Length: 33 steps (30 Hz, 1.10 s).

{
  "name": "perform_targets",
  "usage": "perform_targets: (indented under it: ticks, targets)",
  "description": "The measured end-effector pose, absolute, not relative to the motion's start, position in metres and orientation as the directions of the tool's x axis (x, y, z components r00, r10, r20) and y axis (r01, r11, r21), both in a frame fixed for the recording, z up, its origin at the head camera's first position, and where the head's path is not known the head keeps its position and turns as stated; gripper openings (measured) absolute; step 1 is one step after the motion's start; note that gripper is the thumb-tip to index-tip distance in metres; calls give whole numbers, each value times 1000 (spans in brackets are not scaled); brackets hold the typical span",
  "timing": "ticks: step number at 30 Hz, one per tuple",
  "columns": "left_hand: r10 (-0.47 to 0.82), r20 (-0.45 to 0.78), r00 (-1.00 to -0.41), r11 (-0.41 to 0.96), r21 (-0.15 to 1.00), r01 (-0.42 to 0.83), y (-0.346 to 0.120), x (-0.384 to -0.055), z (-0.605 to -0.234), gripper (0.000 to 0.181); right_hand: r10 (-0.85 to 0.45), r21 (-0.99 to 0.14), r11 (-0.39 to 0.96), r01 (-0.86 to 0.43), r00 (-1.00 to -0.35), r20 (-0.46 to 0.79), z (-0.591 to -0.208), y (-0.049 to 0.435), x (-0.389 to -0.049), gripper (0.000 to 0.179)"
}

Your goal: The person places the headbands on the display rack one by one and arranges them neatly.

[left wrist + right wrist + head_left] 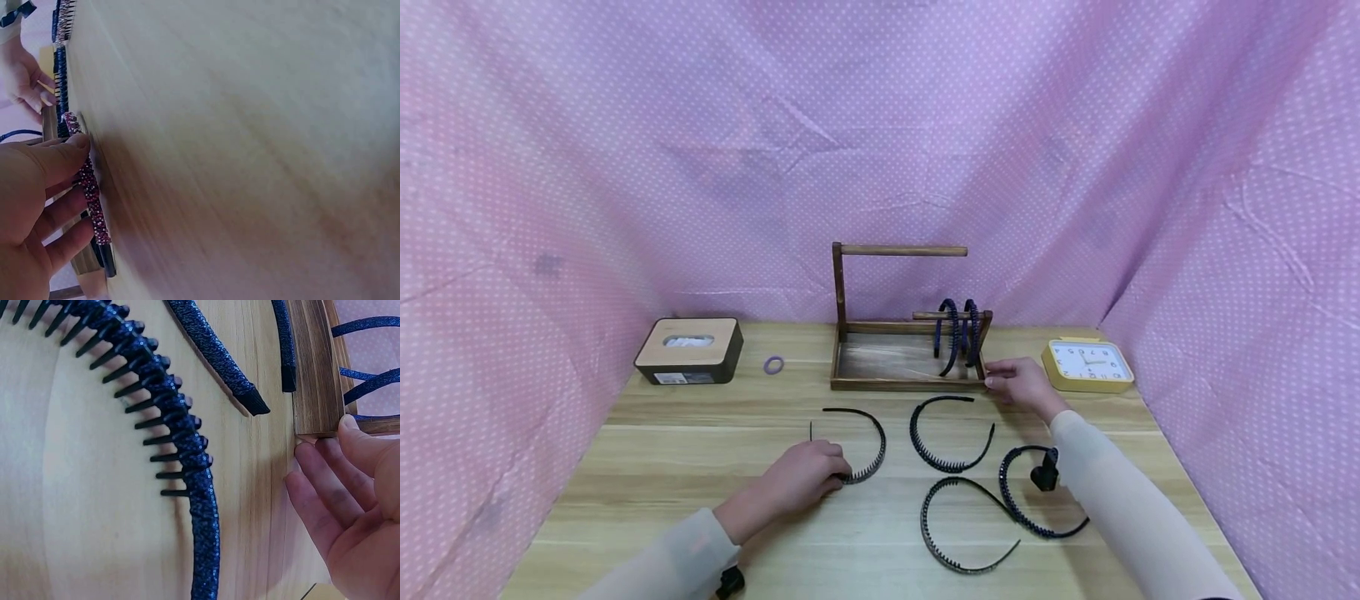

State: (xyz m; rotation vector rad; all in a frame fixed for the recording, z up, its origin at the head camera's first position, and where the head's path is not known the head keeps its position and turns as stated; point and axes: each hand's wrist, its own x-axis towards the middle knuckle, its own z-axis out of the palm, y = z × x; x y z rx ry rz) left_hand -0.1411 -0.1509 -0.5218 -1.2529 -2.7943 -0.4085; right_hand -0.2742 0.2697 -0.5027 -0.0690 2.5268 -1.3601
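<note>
We see the left hand (807, 475) pinch a beaded headband (89, 184) in front of the wooden rack (887, 360); the right hand (1021, 383) (fingers only lightly bent) grips that rack's right front corner, near two hanging headbands (954, 333).

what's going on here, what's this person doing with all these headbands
The person's left hand pinches a headband lying on the table, while the right hand holds the near right corner of a wooden rack. Two headbands hang on its lower bar. Three more headbands lie on the table, in front of the rack. It looks like they may be going onto the rack one by one.
</note>
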Motion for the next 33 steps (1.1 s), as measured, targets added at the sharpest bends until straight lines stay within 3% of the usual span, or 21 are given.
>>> perform_targets:
  ticks: [13, 19, 25, 33]
  targets:
    - [565, 340, -751, 673, 337, 659, -146, -139, -476, 15, -164, -816, 571, 92, -961, -223, -504, 272, -273, 45]
    - [441, 384, -811, 604, 542, 585, -140, -151, -445, 15, -165, -817, 571, 85, -963, -215, -504, 271, -273, 44]
    - [342, 375, -862, 490, 711, 504, -129, -175, -427, 17, -165, -817, 570, 84, -963, -214, -505, 272, -273, 44]
    - [216, 261, -941, 368, 871, 326, -106, -220, -415, 23, -159, -811, 580, 81, -965, -210, -505, 272, -275, 44]
